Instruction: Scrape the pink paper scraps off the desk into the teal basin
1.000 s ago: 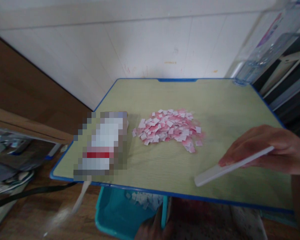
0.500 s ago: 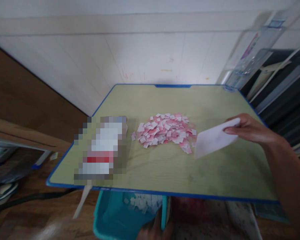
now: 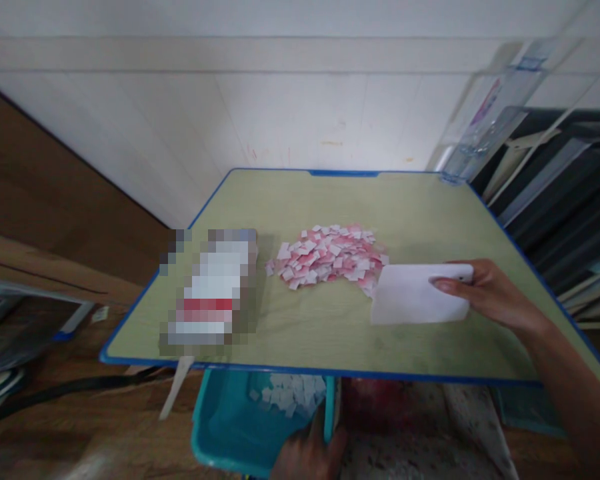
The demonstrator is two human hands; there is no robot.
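My right hand pinches the right end of a flat white card, thumb on its upper face. The card is tilted above the table, its left end at the right edge of a heap of small pink and white paper squares. Below the table's front edge my left hand grips the right rim of a teal plastic basin, fingers inside and thumb outside. Pale paper squares lie inside the basin, under the table edge.
The pale green folding table has a blue edge. A pixelated device lies on its left side, a strip hanging below. A clear plastic bottle stands at the back right corner, beside dark panels. A white wall is behind.
My right hand has moved a little down and left, and the card has turned more level, its left end nearer the heap. My left hand stays on the basin rim.
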